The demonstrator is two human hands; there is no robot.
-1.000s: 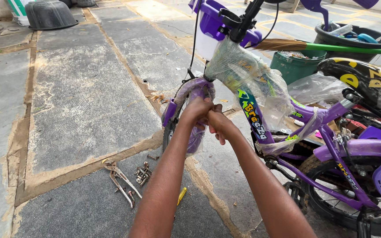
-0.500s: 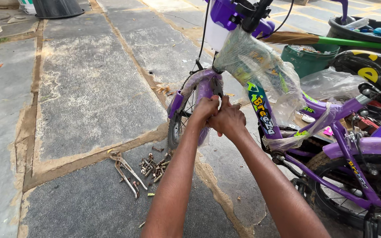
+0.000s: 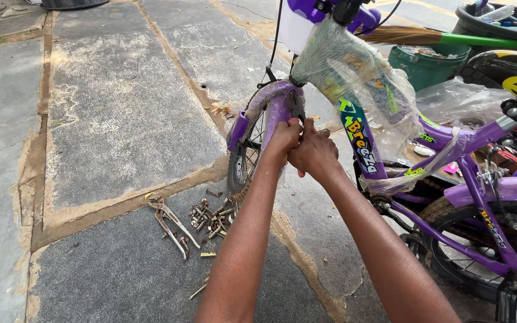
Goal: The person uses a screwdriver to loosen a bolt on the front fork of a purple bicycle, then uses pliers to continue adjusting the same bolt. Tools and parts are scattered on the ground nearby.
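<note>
While both arms reach forward from the bottom of the view, the left hand (image 3: 282, 139) and the right hand (image 3: 314, 151) meet, touching each other, at the front of a small purple bicycle (image 3: 390, 149). The left hand is clenched on the purple front mudguard (image 3: 270, 98) where it meets the fork, fingers curled over its rear edge. The right hand, just beside it, is closed too, with its thumb up against the same spot; what it grips, if anything, is hidden by the fingers. Directly below and beyond the left hand stands the front wheel (image 3: 243, 161) on the stone paving (image 3: 121, 107). Above the right hand, the frame's head tube is wrapped in crinkled clear plastic (image 3: 354, 72). Down to the left of the left forearm lie pliers (image 3: 172, 224) beside a scatter of bolts and nuts (image 3: 210, 216). Well beyond the right hand, a green bucket (image 3: 429, 63) stands with a broom (image 3: 450, 39) lying across it.
</note>
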